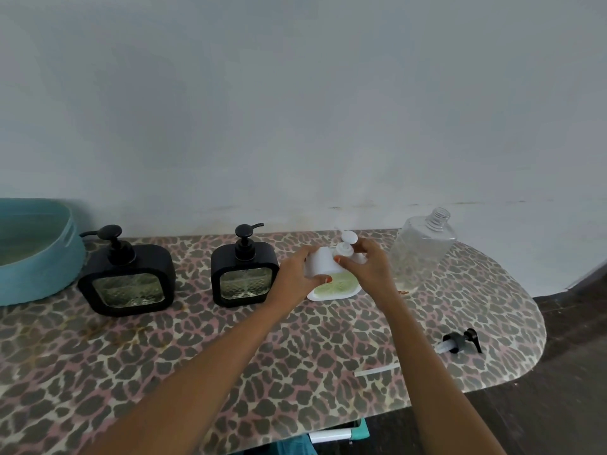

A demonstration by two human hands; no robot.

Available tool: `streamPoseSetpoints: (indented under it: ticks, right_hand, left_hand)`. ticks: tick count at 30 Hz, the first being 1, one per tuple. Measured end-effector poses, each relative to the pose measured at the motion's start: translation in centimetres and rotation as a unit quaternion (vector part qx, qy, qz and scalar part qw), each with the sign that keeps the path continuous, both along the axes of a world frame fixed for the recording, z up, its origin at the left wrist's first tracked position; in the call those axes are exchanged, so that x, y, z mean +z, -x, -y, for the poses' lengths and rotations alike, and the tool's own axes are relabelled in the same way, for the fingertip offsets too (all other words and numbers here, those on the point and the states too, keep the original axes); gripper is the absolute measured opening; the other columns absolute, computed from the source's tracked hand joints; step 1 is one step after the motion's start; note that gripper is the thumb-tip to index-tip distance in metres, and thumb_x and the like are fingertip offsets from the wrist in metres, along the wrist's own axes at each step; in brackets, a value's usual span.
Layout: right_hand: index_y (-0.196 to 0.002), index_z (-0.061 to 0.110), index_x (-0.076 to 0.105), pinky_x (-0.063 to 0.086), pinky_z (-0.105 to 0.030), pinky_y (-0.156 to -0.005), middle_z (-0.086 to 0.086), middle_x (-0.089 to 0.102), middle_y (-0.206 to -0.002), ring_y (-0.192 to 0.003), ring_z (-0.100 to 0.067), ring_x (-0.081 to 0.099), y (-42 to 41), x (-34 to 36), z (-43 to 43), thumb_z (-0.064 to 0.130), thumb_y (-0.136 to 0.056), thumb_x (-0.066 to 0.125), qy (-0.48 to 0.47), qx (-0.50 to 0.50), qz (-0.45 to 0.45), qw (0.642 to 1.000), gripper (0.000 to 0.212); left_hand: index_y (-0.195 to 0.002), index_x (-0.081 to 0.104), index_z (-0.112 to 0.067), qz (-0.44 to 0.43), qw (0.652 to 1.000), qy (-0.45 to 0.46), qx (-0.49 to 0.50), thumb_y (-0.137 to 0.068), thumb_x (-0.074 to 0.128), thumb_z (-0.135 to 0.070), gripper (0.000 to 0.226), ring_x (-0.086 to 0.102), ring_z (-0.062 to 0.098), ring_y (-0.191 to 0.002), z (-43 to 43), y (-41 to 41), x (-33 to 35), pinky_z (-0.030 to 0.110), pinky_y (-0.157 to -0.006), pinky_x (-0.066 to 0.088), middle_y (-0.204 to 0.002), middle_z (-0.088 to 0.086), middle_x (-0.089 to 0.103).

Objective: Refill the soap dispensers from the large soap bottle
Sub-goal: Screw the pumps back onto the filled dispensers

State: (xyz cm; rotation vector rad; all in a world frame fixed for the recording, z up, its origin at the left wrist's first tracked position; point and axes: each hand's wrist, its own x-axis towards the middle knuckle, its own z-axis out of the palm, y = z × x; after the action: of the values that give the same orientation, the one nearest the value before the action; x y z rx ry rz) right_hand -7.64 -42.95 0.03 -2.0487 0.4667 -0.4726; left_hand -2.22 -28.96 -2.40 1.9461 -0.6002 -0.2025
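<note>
A white soap bottle (325, 262) with a green label and an open flip cap stands at the back of the leopard-print table (230, 349). My left hand (295, 274) grips its left side. My right hand (368, 267) holds its right shoulder, fingers at the cap's base. A clear, nearly empty dispenser bottle (423, 247) with no pump stands just right of it, neck open. Its black pump (461, 341) lies on the table at the right. Two black square dispensers (126, 279) (244, 270) with pumps fitted stand to the left.
A teal basket (36, 251) sits at the far left against the grey wall. A white tube (377, 370) lies near the table's front right edge. The table's rounded right end drops to a dark floor (565, 372).
</note>
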Motion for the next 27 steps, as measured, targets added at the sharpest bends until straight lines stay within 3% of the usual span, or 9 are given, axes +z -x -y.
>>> streamPoseSetpoints:
  ticks: [2, 4, 9, 12, 14, 19, 23, 27]
  right_hand:
    - [-0.103, 0.005, 0.058, 0.037, -0.014, -0.067, -0.001, 0.055, -0.095, -0.088, -0.013, 0.05, -0.5, -0.3, -0.4, 0.012, -0.074, 0.075, 0.014, -0.031, 0.006, 0.999, 0.035]
    - [-0.105, 0.005, 0.056, 0.035, -0.018, -0.067, 0.001, 0.052, -0.094, -0.086, -0.013, 0.05, -0.9, -0.6, -0.7, 0.017, -0.071, 0.078, 0.024, -0.059, 0.009, 0.998, 0.043]
    - [-0.116, 0.008, 0.052, 0.038, -0.026, -0.081, 0.003, 0.049, -0.104, -0.095, -0.013, 0.048, -0.9, -0.8, -0.8, 0.027, -0.073, 0.076, 0.034, -0.045, 0.0, 0.998, 0.052]
    - [-0.126, 0.012, 0.051, 0.04, -0.036, -0.098, 0.0, 0.055, -0.118, -0.11, -0.017, 0.05, -0.2, -0.5, 0.0, 0.021, -0.081, 0.068, 0.01, 0.02, -0.023, 0.999, 0.049]
    - [-0.124, 0.012, 0.057, 0.041, -0.04, -0.1, -0.003, 0.06, -0.122, -0.113, -0.018, 0.054, 0.3, -0.2, 0.5, 0.013, -0.084, 0.064, -0.001, 0.052, -0.028, 0.998, 0.041]
    - [-0.106, 0.01, 0.066, 0.039, -0.02, -0.078, -0.001, 0.066, -0.105, -0.096, -0.01, 0.056, 0.4, 0.1, 0.6, 0.012, -0.078, 0.071, -0.015, 0.02, -0.007, 1.0, 0.028]
    - [-0.087, 0.013, 0.055, 0.036, -0.003, -0.063, 0.005, 0.057, -0.085, -0.081, -0.01, 0.051, -0.4, -0.3, -0.1, 0.013, -0.072, 0.077, 0.017, -0.029, 0.014, 0.999, 0.027]
    - [-0.095, 0.012, 0.056, 0.037, -0.012, -0.068, 0.004, 0.056, -0.092, -0.086, -0.011, 0.052, -0.5, -0.3, -0.2, 0.015, -0.073, 0.076, 0.029, -0.017, 0.006, 0.999, 0.03]
  left_hand:
    - [-0.126, 0.045, -0.009, 0.002, 1.0, -0.002, -0.002, -0.075, 0.072, -0.019, 0.058, 0.05, 0.02, -0.116, 0.0, 0.0, 0.0, 0.021, -0.085, 0.037, -0.126, 0.008, 0.054]
    - [-0.126, 0.045, -0.009, 0.001, 1.0, 0.001, -0.002, -0.075, 0.072, -0.018, 0.058, 0.05, 0.019, -0.117, -0.1, 0.0, 0.0, 0.02, -0.085, 0.037, -0.127, 0.008, 0.054]
    - [-0.125, 0.046, -0.011, -0.008, 1.0, 0.004, 0.001, -0.075, 0.072, -0.018, 0.057, 0.05, 0.018, -0.115, -0.1, -0.1, -0.1, 0.02, -0.084, 0.036, -0.126, 0.007, 0.054]
    - [-0.125, 0.046, -0.011, -0.011, 1.0, 0.005, 0.001, -0.075, 0.073, -0.019, 0.058, 0.049, 0.019, -0.117, 0.0, -0.2, -0.1, 0.022, -0.087, 0.036, -0.127, 0.007, 0.054]
    - [-0.125, 0.046, -0.011, -0.011, 1.0, 0.006, 0.0, -0.074, 0.073, -0.019, 0.058, 0.049, 0.019, -0.117, 0.0, -0.2, -0.1, 0.022, -0.088, 0.036, -0.127, 0.007, 0.054]
    - [-0.125, 0.046, -0.011, -0.011, 1.0, 0.005, 0.001, -0.074, 0.073, -0.018, 0.058, 0.049, 0.019, -0.117, 0.0, -0.2, -0.2, 0.022, -0.088, 0.036, -0.126, 0.006, 0.054]
    - [-0.126, 0.046, -0.011, -0.003, 1.0, 0.001, 0.005, -0.074, 0.073, -0.018, 0.059, 0.049, 0.017, -0.116, 0.0, -0.1, -0.1, 0.018, -0.085, 0.034, -0.127, 0.006, 0.054]
    - [-0.126, 0.046, -0.01, -0.002, 1.0, -0.002, 0.007, -0.074, 0.073, -0.018, 0.059, 0.05, 0.019, -0.116, -0.1, -0.2, 0.0, 0.02, -0.086, 0.036, -0.127, 0.007, 0.054]
